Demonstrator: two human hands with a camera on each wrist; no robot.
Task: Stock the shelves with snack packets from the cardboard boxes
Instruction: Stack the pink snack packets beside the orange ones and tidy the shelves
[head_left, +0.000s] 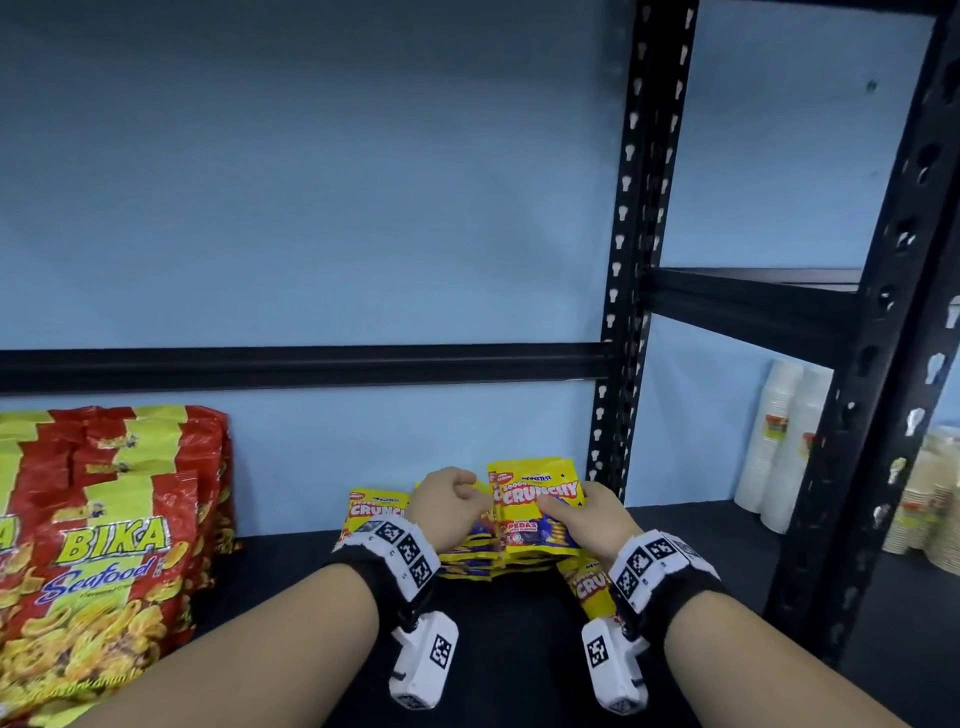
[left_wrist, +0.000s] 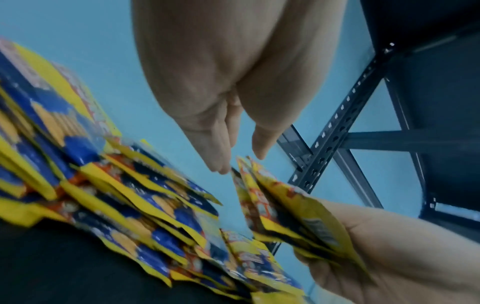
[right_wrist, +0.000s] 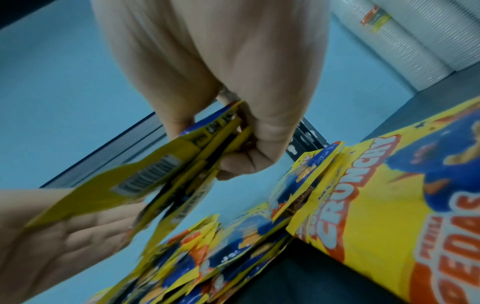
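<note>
My right hand (head_left: 592, 519) (right_wrist: 213, 144) grips a small bundle of yellow Crunchy snack packets (head_left: 535, 499) (left_wrist: 285, 209) (right_wrist: 116, 185), held upright above the black shelf board (head_left: 519, 649). My left hand (head_left: 449, 501) (left_wrist: 241, 162) is just left of the bundle with straight fingers, its tips near the packets' top edge and nothing in it. Below both hands, a pile of the same packets (head_left: 467, 558) (left_wrist: 130, 195) (right_wrist: 207, 257) lies on the shelf. One more packet (head_left: 589, 590) (right_wrist: 389, 205) lies under my right wrist.
Large red and yellow BIKA Seafood bags (head_left: 104, 545) stand at the shelf's left end. A black perforated upright (head_left: 634, 312) rises right behind the pile. Sleeves of stacked paper cups (head_left: 779, 441) (right_wrist: 415, 41) stand to the right beyond it. A blue wall backs the shelf.
</note>
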